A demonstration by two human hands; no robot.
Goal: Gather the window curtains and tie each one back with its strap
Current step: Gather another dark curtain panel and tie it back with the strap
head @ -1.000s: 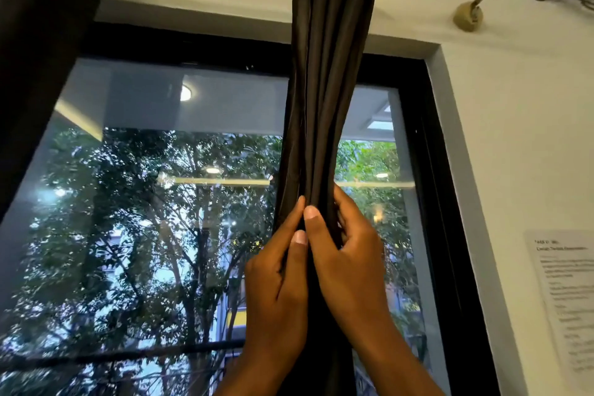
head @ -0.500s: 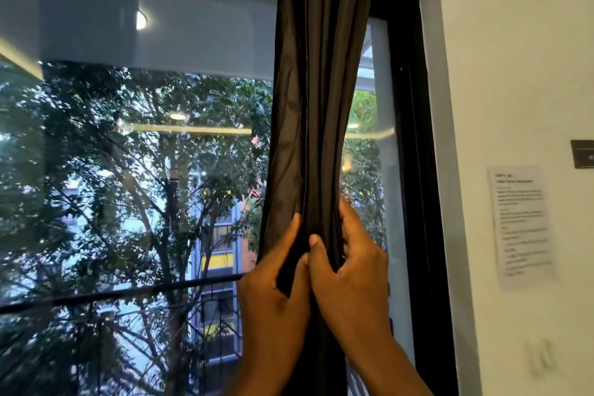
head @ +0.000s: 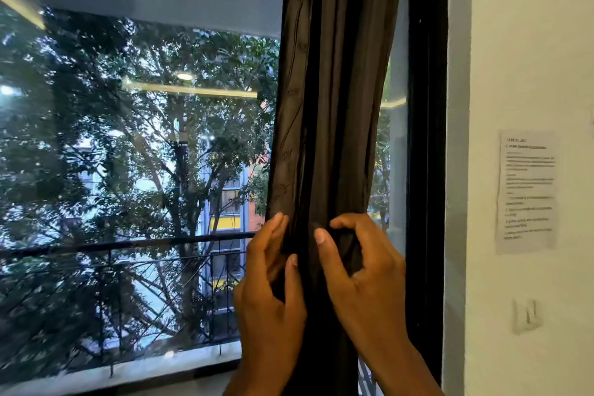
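A dark brown curtain (head: 334, 100) hangs gathered into a narrow bundle in front of the right part of the window. My left hand (head: 270, 305) wraps around the bundle's left side, fingers behind the cloth and thumb in front. My right hand (head: 360, 276) grips the right side, with its thumb and curled fingers pinching folds of the cloth. Both hands sit side by side at the same height. No strap is visible in this view.
The black window frame (head: 426, 138) stands just right of the curtain, then a white wall with a printed paper sheet (head: 527, 190) and a small wall hook (head: 527, 315). Glass with trees and a balcony railing (head: 128, 244) fills the left.
The view has tilted downward, so the curtain rod is out of sight. My hands have slid lower on the bundle, and my right fingers have curled to pinch the folds.
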